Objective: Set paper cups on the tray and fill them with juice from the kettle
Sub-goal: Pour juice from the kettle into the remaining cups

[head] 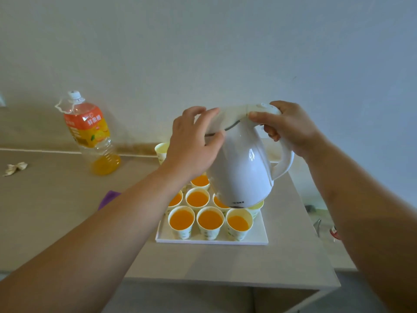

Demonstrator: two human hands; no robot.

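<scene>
In the head view, the right hand [291,128] grips the top of the handle of a white kettle [242,163], fingers curled round it and thumb lying along the top. The left hand [191,143] clasps the front of the kettle's lid, fingers bent over the top and thumb under the rim. The kettle is held in the air, tilted, above the back rows of paper cups [210,220] on a white tray [259,237]. The cups in view on the tray hold orange juice; one pale cup [257,207] shows partly beneath the kettle's base. Another cup [162,150] stands behind the tray. A nearly empty juice bottle [90,132] stands to the left on the table [67,211], with a purple cloth [109,197] near the left forearm.
</scene>
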